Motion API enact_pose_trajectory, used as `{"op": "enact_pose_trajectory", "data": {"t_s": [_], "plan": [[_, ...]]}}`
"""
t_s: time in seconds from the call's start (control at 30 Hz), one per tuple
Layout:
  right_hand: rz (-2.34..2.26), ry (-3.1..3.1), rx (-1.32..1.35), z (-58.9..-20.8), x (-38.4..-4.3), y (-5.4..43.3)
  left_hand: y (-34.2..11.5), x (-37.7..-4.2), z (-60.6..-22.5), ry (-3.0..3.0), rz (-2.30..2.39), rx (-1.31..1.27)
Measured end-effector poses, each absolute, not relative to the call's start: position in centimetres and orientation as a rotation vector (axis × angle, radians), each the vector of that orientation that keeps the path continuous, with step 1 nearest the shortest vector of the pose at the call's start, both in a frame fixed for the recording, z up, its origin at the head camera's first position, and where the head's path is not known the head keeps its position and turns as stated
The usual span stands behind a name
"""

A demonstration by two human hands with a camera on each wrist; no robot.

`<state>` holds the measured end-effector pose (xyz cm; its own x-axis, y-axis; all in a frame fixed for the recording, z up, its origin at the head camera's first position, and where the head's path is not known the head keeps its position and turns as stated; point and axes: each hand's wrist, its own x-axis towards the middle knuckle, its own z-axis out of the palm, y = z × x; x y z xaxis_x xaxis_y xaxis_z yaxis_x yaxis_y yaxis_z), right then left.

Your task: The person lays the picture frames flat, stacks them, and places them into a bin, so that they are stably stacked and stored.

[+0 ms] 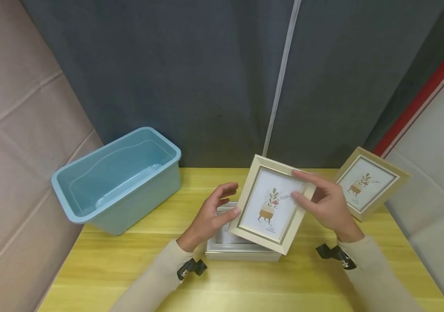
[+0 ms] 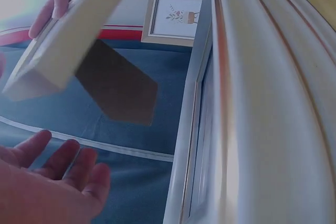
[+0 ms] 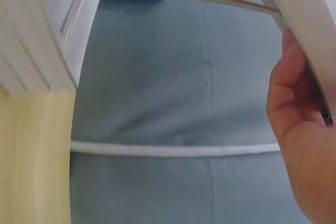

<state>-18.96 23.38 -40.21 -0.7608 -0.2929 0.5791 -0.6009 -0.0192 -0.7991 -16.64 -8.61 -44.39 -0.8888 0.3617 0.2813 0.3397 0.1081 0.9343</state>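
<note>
1. Dark cloth (image 1: 159, 78) hangs behind the yellow table (image 1: 109, 271); a blue tub (image 1: 144, 201) sits at the left, and a second frame (image 1: 368, 184) stands at the right end.
2. The right hand (image 1: 327, 206) grasps the frame (image 1: 270, 206) near its upper right corner, thumb reaching onto the print (image 1: 269, 214). The frame is in the air, tilted, above the stack (image 1: 241, 255) and apart from it.
3. The left hand (image 1: 212, 219) is released, fingers loosely bent beside the frame's left edge; whether its thumb touches that edge, one cannot tell.
4. Behind the frame, the leg (image 2: 118, 85) is swung out, as the left wrist view shows.
5. For good handling, the right thumb belongs on the border, since on the print it may leave smudges.
6. A light left-hand hold at the lower corner would probably steady the tilt; pressing the leg could strain its hinge.
7. Any turn is best made well above the stack, lest corner or leg scuff it.
</note>
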Motion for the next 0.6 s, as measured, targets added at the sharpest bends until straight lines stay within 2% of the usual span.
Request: {"op": "enact_pose_trajectory", "data": {"t_s": [0.33, 0.6], "plan": [[1.904, -2.007, 0.891, -40.6, -17.9, 22.1, -7.9, -16.6, -44.6, 1.951, 1.934, 0.825], [1.875, -2.015, 0.84, -40.5, -17.7, 22.1, -8.0, -16.3, -44.6, 2.108, 1.929, 0.77]]}}
